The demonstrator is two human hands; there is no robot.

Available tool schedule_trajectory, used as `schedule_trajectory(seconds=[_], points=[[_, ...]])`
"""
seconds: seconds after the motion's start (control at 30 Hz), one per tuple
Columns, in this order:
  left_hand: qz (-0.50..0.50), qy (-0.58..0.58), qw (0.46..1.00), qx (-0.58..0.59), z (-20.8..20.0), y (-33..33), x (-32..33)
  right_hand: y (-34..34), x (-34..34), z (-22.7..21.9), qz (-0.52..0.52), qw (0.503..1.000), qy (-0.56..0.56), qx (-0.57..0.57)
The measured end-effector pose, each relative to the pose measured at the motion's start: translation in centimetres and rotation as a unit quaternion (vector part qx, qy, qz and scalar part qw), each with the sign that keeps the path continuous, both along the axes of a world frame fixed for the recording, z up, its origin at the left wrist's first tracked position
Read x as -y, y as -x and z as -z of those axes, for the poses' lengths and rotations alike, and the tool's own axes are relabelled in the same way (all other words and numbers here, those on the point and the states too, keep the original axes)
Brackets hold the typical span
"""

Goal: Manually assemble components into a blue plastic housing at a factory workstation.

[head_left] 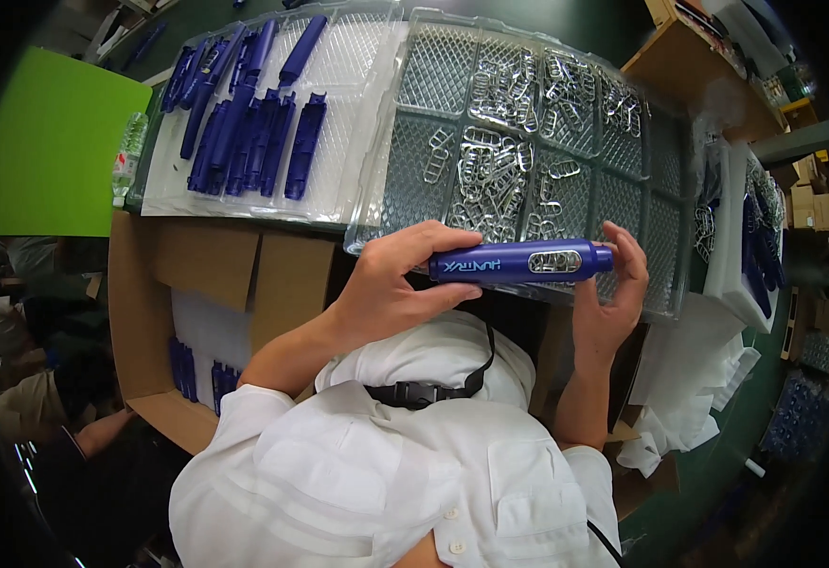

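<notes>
A long blue plastic tube-shaped casing (499,263) lies level in front of my chest, with light lettering on its side and a silver oval frame (555,261) set near its right end. My left hand (397,276) is closed round its left end, thumb on the near side and fingers on the far side. At the narrower right tip, my right hand (615,292) holds the casing between bent fingers and thumb. Just beyond is a clear compartment tray (418,194) with many silver metal frames (490,170) in it, partly hidden by the casing and hands.
At the far left, blue half-shells (305,147) lie on a white-lined tray (343,114). A plastic bottle (130,151) stands beside it, by a green panel (50,142). An open cardboard box (144,312) with more blue parts sits below left. Another person's arm (102,433) shows at left.
</notes>
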State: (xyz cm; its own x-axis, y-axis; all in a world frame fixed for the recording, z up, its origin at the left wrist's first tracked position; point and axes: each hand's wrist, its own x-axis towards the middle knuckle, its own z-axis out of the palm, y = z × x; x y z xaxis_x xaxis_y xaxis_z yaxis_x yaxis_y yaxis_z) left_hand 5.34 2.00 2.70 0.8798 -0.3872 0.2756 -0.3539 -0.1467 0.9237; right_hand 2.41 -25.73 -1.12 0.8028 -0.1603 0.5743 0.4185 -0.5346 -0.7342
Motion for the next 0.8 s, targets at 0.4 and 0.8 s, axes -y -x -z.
schedule_trajectory(seconds=[0.4,0.8], points=[[-0.309,-0.176,0.923,0.148,0.1,-37.3,-1.8,2.2,2.5,-0.6,0.068,0.991,0.019,-0.115],[-0.406,0.126,0.887,0.182,1.8,-9.1,-15.5,-2.2,2.6,-0.4,0.043,0.961,0.251,-0.108]])
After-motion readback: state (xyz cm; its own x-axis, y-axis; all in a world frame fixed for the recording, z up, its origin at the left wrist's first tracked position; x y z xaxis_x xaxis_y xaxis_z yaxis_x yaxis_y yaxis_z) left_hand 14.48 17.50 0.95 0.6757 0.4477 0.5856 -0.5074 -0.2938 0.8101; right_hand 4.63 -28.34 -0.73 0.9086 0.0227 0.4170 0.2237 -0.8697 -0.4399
